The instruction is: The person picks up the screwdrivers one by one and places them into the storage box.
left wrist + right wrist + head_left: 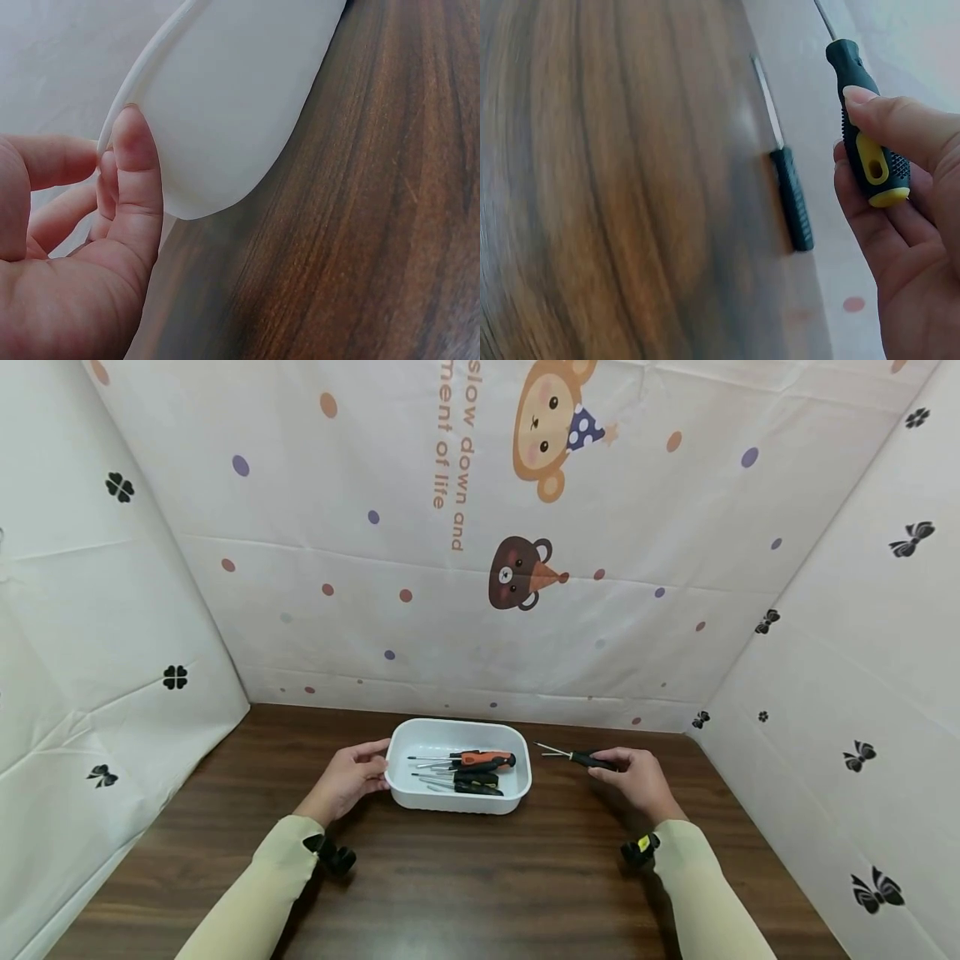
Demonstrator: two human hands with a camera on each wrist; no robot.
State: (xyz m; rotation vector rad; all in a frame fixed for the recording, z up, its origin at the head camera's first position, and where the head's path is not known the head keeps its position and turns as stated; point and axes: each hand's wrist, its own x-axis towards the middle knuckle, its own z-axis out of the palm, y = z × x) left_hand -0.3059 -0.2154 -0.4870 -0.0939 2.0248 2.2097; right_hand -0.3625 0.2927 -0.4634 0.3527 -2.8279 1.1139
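Note:
My left hand (348, 779) pinches the left end rim of a white plastic tray (457, 805). Its thumb and a finger meet at the rim in the left wrist view, where the tray wall (232, 97) fills the upper middle. Inside lie several screwdrivers (476, 790), most black-handled and one orange and black. To the right of the tray, my right hand (634, 777) holds a screwdriver (870, 150) with a black and yellow handle between thumb and fingers. A second, all-black-handled screwdriver (791, 199) lies on the table close to that hand.
A dark wood-grain table (465, 885) carries everything. White printed sheets hang as a back wall (450, 635), a left wall (90, 635) and a right wall (840, 668). The tray stands close to the table's back edge.

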